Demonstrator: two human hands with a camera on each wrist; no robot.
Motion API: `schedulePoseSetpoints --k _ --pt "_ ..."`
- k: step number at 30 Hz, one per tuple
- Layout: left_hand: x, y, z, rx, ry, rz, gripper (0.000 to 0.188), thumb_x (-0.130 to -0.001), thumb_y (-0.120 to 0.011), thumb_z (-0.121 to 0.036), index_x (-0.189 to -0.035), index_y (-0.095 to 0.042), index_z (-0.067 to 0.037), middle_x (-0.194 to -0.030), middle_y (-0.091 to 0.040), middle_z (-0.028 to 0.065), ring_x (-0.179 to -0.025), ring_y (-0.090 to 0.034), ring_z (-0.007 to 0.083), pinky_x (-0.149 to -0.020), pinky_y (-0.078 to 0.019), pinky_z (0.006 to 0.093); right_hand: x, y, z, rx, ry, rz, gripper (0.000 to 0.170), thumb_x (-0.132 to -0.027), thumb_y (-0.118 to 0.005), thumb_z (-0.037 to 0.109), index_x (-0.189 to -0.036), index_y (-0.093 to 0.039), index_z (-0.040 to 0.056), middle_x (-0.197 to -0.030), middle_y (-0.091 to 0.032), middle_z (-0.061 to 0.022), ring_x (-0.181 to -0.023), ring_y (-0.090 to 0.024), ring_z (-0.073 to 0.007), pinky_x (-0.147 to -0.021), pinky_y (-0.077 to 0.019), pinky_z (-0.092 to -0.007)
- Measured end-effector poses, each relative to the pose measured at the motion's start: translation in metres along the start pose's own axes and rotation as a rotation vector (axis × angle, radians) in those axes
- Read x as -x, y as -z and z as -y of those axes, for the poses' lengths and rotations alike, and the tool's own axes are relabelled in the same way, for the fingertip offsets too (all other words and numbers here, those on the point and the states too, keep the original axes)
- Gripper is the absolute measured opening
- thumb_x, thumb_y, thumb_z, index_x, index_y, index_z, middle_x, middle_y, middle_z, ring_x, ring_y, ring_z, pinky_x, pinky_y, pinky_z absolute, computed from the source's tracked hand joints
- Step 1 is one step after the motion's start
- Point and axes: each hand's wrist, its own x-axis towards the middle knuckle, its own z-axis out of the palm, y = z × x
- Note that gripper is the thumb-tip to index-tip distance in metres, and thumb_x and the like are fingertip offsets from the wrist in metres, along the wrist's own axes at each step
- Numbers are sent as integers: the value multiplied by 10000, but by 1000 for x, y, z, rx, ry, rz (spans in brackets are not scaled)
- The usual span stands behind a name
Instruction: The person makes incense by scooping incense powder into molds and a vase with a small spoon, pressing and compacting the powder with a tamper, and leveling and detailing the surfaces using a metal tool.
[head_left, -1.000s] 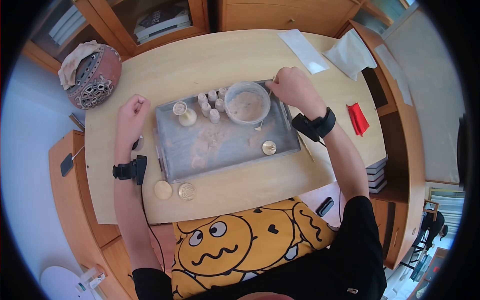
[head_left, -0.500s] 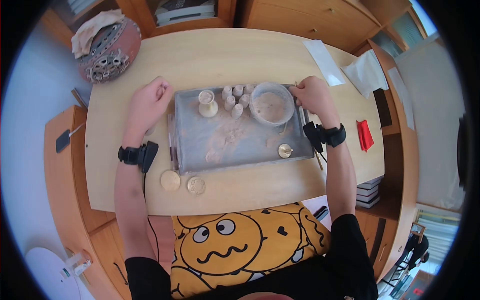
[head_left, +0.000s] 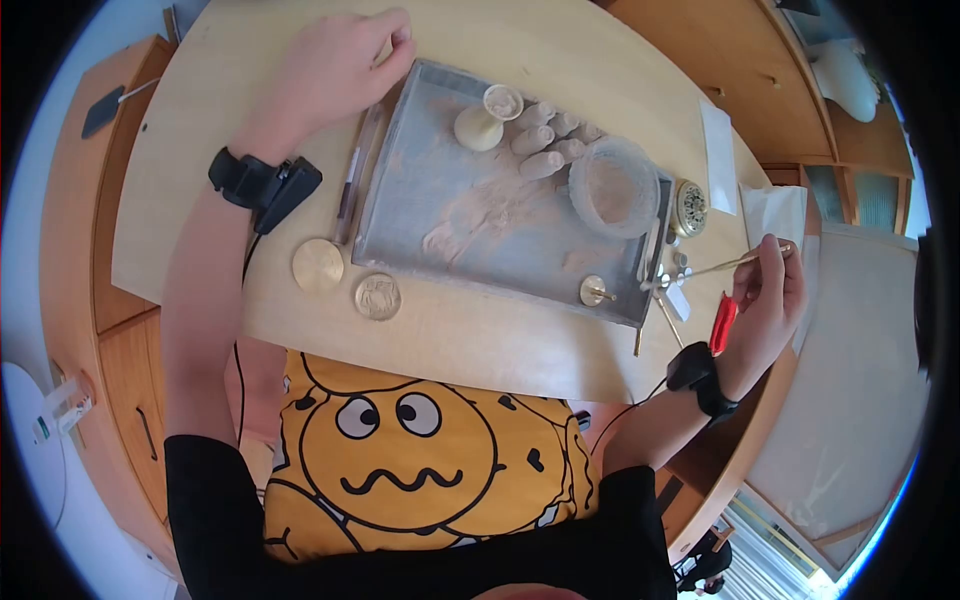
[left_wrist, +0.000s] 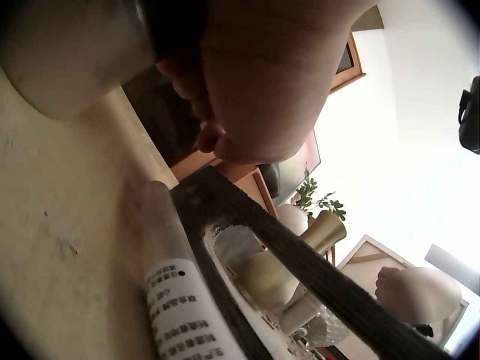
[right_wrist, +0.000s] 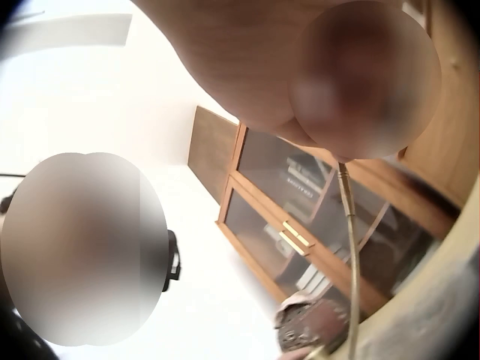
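My right hand (head_left: 770,305) pinches a thin brass-coloured stick (head_left: 715,268) between thumb and fingers, right of the grey tray (head_left: 480,278); the stick's far end lies over the tray's right edge. In the right wrist view the stick (right_wrist: 352,247) runs down from the fingertips. My left hand (head_left: 335,75) is beside the tray's upper left corner, fingers loosely curled, with nothing seen in it. The tray bears a pale vase (head_left: 478,128), several small powdery cups (head_left: 541,165), a clear bowl of powder (head_left: 612,190) and a brass knobbed piece (head_left: 593,291).
Two brass discs, one plain (head_left: 317,265) and one patterned (head_left: 377,297), lie before the tray. A labelled tube (left_wrist: 180,300) lies along its left side. To the right are a pierced round tin (head_left: 690,207), a red pouch (head_left: 723,323) and white paper (head_left: 717,155).
The head view has turned and shifted. My right hand has moved away from the bowl, right and nearer the body, with the stick now plainly visible. My left hand has moved farther forward beside the tray.
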Motion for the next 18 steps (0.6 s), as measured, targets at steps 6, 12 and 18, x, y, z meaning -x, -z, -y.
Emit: schedulePoseSetpoints --k 6,12,18 --pt "-4 32 -27 -68 -17 -34 130 -859 -618 -147 -794 -576 -42 -610 -593 155 -569 -611 337 -539 -468 428 49 -68 15 17 242 152 145 -968 -595 128 -923 -602 -10 -665 -648 -60 -558 -594 -79 -510 -436 -200" --pt "0 30 -21 -96 -60 -70 120 -846 -620 -139 -800 -577 -38 -604 -581 156 -562 -597 341 -523 -455 420 67 -98 9 17 439 451 148 -855 -730 70 -867 -596 10 -735 -667 -67 -544 -617 -138 -499 -474 -237" --pt "3 30 -9 62 139 60 122 -838 -614 -135 -793 -591 -24 -605 -579 157 -538 -587 310 -506 -425 383 66 -99 7 8 477 651 157 -837 -744 76 -841 -598 19 -718 -644 -73 -545 -594 -163 -506 -461 -250"
